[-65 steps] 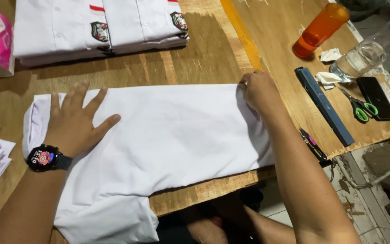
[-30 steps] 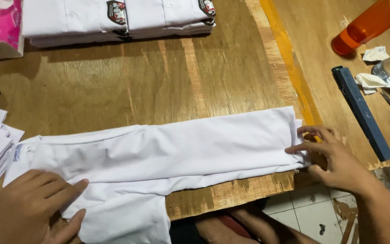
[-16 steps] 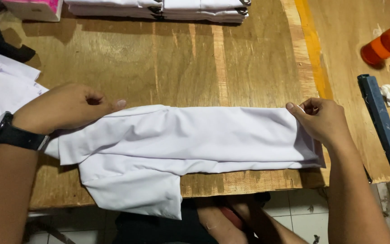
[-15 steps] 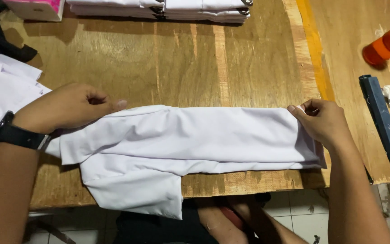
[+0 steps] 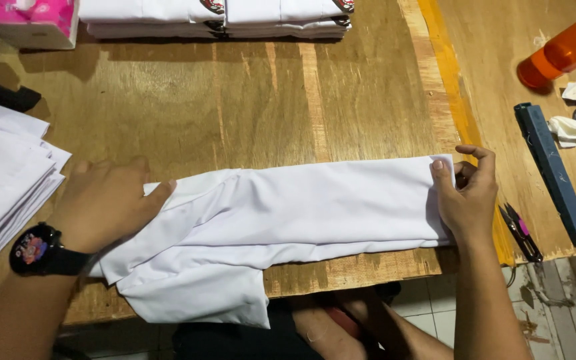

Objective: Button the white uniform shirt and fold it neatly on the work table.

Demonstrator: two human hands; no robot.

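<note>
My left hand (image 5: pixel 105 203) presses flat on the white shirt (image 5: pixel 288 227); right hand (image 5: pixel 465 193) fingers pinch its right end. Its near-left part overhangs the worktop (image 5: pixel 268 100) edge; bare wood beyond.

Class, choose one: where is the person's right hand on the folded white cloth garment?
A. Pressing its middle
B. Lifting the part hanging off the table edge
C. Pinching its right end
C: the right hand pinches the right end of the folded white cloth garment.
</note>
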